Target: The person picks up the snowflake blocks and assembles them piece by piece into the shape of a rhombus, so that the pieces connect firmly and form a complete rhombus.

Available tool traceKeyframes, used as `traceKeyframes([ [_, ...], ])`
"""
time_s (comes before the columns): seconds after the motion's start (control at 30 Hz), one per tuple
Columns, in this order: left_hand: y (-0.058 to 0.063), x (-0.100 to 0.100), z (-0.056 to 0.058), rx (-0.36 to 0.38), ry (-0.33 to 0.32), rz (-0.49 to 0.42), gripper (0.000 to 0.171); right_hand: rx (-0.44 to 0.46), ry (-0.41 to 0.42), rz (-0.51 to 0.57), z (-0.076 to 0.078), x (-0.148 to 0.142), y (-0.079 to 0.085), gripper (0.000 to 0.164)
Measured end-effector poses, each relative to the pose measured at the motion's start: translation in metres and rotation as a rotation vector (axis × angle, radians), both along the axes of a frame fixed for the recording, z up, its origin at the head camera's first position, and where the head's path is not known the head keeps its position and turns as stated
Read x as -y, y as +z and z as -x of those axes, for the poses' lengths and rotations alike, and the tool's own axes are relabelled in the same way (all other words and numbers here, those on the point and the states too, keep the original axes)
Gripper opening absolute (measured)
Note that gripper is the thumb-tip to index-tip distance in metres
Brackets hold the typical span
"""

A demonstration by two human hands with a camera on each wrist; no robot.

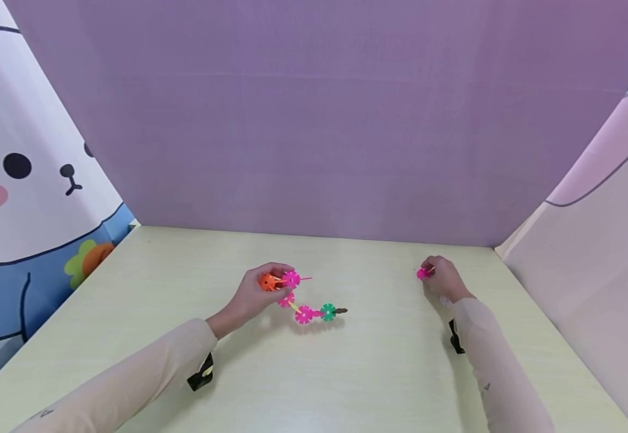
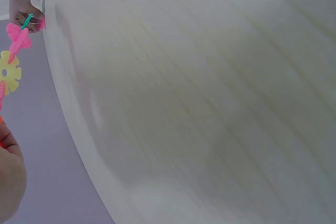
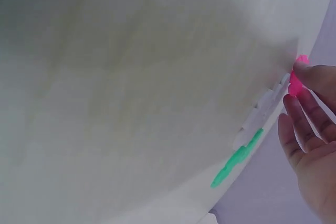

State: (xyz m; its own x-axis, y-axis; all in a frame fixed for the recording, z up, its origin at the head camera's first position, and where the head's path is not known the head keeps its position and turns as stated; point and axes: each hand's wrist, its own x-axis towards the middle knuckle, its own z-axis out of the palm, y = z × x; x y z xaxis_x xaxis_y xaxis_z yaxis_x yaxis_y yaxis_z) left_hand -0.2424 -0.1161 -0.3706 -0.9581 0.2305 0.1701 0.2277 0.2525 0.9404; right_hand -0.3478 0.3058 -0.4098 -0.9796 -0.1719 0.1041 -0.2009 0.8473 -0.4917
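Sleeves: pale, both over the counter.
Left hand: pinches a chain of notched discs (pink, green and orange among them), trailing rightward over the counter.
Right hand: thumb and fingertips clamped on a pink disc, well apart from the chain.
Green piece: near the right hand, beside a clear piece.

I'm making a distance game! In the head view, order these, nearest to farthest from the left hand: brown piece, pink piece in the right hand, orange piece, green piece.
1. Orange piece: in the left hand.
2. Green piece: to its right.
3. Brown piece: just past green.
4. Pink piece: in the right hand.
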Motion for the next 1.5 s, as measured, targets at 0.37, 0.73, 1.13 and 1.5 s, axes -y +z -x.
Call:
traceKeyframes([
  [0.37, 0.001, 0.001, 0.0, 0.012, 0.014, 0.01, 0.038, -0.041, 0.015, 0.056, -0.001, 0.0, 0.008, 0.013],
  [0.73, 0.001, 0.0, -0.002, 0.008, 0.014, 0.009, 0.039, -0.063, 0.021, 0.126, -0.005, -0.005, 0.012, 0.017],
  [1.13, 0.001, 0.0, -0.001, 0.012, 0.021, 0.022, 0.039, -0.056, 0.171, 0.271, -0.018, 0.02, 0.021, 0.016],
  [1.5, 0.001, -0.002, -0.002, 0.008, 0.017, 0.024, 0.039, 0.021, 0.233, 0.376, -0.032, 0.055, 0.025, 0.016],
])
